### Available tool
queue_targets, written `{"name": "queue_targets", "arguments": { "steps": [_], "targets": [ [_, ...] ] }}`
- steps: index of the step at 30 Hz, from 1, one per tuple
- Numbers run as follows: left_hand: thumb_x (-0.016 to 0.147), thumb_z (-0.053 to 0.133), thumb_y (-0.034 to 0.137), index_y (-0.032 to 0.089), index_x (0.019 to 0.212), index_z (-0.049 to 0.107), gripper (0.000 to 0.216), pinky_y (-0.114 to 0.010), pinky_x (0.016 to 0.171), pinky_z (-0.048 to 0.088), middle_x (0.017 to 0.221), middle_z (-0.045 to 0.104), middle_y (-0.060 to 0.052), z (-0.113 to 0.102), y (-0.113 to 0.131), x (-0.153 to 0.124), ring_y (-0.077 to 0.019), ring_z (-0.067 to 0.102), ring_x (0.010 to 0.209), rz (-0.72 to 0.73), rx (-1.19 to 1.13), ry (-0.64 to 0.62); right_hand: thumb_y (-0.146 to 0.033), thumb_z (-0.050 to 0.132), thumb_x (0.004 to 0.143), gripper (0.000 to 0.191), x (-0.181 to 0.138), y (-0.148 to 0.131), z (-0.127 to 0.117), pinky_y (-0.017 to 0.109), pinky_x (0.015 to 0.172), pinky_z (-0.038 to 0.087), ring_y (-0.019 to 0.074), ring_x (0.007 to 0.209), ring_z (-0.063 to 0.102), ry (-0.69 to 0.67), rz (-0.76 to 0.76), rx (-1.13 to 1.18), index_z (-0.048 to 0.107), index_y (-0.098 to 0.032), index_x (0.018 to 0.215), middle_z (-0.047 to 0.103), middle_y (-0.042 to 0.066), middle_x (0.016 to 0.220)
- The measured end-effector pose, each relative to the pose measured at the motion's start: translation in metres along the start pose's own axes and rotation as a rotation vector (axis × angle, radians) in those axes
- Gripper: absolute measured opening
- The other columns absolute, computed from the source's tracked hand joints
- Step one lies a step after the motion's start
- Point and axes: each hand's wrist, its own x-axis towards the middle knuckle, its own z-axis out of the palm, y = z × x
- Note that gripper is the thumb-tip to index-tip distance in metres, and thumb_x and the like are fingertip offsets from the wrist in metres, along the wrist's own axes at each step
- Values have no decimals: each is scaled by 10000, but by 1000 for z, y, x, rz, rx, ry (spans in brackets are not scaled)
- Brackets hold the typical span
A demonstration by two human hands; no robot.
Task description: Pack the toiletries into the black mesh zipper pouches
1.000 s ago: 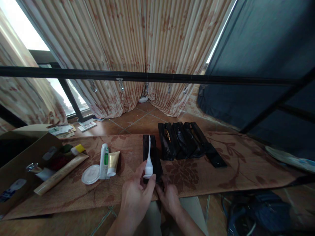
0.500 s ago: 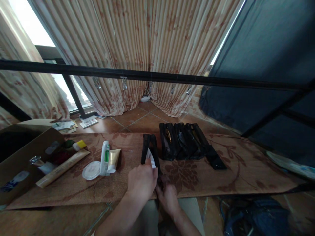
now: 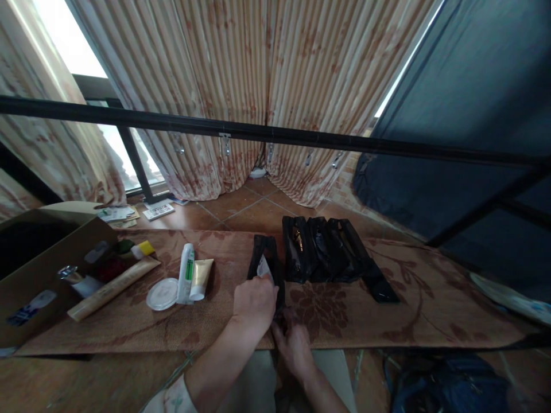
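Observation:
My left hand (image 3: pixel 255 300) is closed round a white tube (image 3: pixel 263 268), whose flat end pokes out above my fingers inside the mouth of a black pouch (image 3: pixel 267 257) lying on the patterned mat (image 3: pixel 413 304). My right hand (image 3: pixel 294 343) pinches the near end of that black pouch at the mat's front edge. Just right of it lies a row of several more black pouches (image 3: pixel 331 249). To the left rest a white-and-green tube (image 3: pixel 186 276), a gold tube (image 3: pixel 201 277) and a round white lid (image 3: pixel 162 294).
An open cardboard box (image 3: pixel 41 269) with tubes and small bottles lies at the left. A black bar (image 3: pixel 275 136) crosses in front of striped curtains (image 3: pixel 253 86). A dark cloth (image 3: pixel 465 115) hangs at the right. A blue bag (image 3: pixel 451 384) sits on the floor.
The white tube, held upright over the black pouch a second ago, has gone down into the pouch's mouth with my left hand. My right hand has stayed on the pouch's near end.

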Motion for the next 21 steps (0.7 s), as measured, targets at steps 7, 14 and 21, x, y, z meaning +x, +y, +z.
{"name": "queue_targets", "arguments": {
  "steps": [7,14,21],
  "targets": [
    [913,372,234,157,985,640,288,-339,654,499,968,670,-127,3,-6,-9,-269,677,862,76,-36,79,-237,480,844,217,1,1,0,273,709,468,191,819,632,-39,-6,21,617,-186,1003,660,73,943],
    [909,419,272,223,1151,600,307,-320,800,496,1149,659,-76,7,-24,-37,-223,647,979,168,-313,294,-244,494,836,189,1,-3,-2,259,674,455,171,772,620,-13,-18,22,618,-192,969,653,52,908],
    [870,500,353,197,1051,652,283,-266,687,496,910,709,-61,32,-81,-57,-175,654,732,-19,-612,530,-283,489,857,212,1,-2,-4,273,704,454,178,799,618,-43,2,2,620,-177,986,649,68,922]
  ]
}}
